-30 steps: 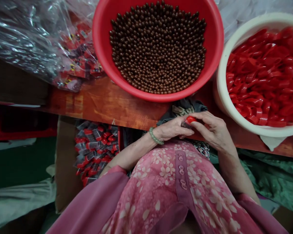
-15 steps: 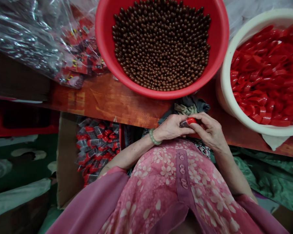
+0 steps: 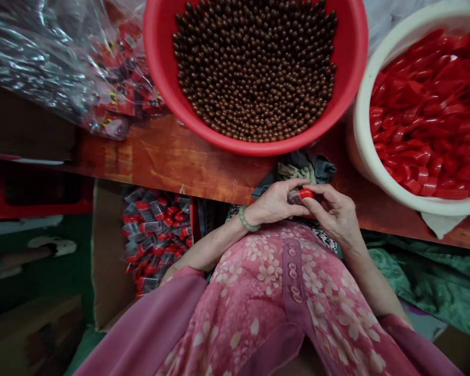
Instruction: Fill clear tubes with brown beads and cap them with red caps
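Head view, only one. Small container point(image 3: 294, 197), see-through dark body with red cap point(image 3: 306, 194), sits between both hands at the near edge of the surface point(image 3: 203, 159), above the lap. Left hand point(image 3: 273, 202) closed around the body end; right hand point(image 3: 337, 208) pinches at the cap end, thumb and fingers. Can't tell if the cap is fully seated or what's inside.

Red basin point(image 3: 254, 149) of brown balls point(image 3: 258, 83) is beyond the hands, toward the far side. White bucket point(image 3: 363, 120) of red plastic pieces point(image 3: 434, 125) to the right, near edge side. Bunched cloth point(image 3: 324, 169) just behind the fingers. Plastic bags point(image 3: 50, 62) at far left. Cardboard box point(image 3: 112, 250) of capped containers point(image 3: 152, 230) is below the near edge, left.

Risks, my judgement: container looks small and smooth, so a slack pinch could drop it into the lap or past the edge. A crooked cap might pop off under uneven thumb pressure, spilling any contents. Fingers could snag the cloth.
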{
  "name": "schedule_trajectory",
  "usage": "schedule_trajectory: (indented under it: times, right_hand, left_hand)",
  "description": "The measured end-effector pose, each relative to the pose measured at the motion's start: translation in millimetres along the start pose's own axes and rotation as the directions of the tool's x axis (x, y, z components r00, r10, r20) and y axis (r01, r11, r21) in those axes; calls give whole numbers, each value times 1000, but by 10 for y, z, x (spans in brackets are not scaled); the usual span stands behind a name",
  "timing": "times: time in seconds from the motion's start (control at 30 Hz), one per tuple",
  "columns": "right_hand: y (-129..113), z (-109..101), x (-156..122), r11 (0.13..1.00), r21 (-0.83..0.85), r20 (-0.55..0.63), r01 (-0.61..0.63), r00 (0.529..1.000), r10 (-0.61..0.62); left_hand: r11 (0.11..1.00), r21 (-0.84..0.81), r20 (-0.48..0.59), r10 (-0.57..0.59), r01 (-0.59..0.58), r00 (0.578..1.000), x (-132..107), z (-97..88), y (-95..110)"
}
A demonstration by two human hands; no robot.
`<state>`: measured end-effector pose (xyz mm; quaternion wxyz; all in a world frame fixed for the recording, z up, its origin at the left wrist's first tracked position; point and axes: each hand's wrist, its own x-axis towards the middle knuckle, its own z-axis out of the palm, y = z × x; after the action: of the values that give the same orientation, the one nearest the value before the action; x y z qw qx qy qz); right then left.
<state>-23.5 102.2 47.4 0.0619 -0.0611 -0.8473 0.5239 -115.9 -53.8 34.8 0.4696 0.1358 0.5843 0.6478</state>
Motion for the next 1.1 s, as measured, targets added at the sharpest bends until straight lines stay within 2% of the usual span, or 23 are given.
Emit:
schedule_trajectory:
  times: [0.17,0.27,0.37,0.43,0.53,0.63,0.8,1.0,1.1]
  right_hand:
    - [-14,-86,25,993,-74,-1,92,996,-92]
    - [-9,-104,15,967,-173,79,185,982,-173]
    - [-37,-52,-15,933,-282,155,225,970,-187]
    - [-69,12,-30,891,-387,144,239,970,-198]
    - [-100,102,-36,777,-573,103,260,964,-246]
    - [-99,149,-36,714,-640,78,284,949,-306]
    - [-81,170,-44,717,-616,34,325,921,-389]
    - [-74,158,-19,675,-645,29,359,894,-448]
    - [-86,149,11,664,-633,11,399,862,-507]
  left_hand:
    - [996,-67,32,-61,63,998,15,22,29]
    - [984,-143,115,-90,106,989,1,-4,44]
    - [941,-310,155,-88,133,984,-14,4,22]
    - [898,-419,149,-80,136,986,-18,43,9]
    - [852,-510,97,-79,118,992,-25,114,27]
    - [866,-492,76,-64,93,995,-41,150,68]
    - [894,-441,92,-41,77,995,-91,149,90]
    - [889,-456,106,-3,51,994,-118,165,97]
    - [883,-469,117,45,15,992,-125,164,106]
